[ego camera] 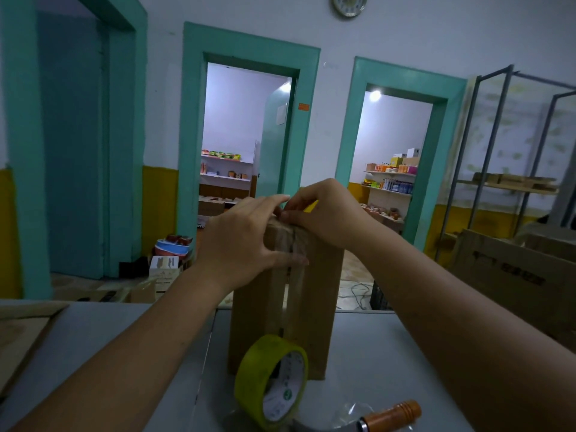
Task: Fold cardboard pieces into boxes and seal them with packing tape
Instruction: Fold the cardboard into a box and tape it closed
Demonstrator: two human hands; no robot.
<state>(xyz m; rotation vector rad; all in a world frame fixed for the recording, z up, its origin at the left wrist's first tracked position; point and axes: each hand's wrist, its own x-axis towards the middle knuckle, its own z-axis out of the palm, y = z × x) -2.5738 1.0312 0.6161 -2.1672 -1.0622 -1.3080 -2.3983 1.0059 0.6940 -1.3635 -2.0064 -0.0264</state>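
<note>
Box (314, 307) stands upright, left hand (243, 241) pressing, right hand (327, 213) pinching its top.

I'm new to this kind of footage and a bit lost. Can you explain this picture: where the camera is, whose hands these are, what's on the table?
There is no machine: a person wears one wide-angle camera on the head, so you see their own bare arms reaching forward. A tall cardboard box stands upright on the grey table. The left hand presses on its top, thumb across the front; the right hand seems to pinch the clear tape at the top edge. In front of the box a yellow-green tape roll stands on edge, an orange-handled knife beside it. Flat cardboard lies at the left.
</note>
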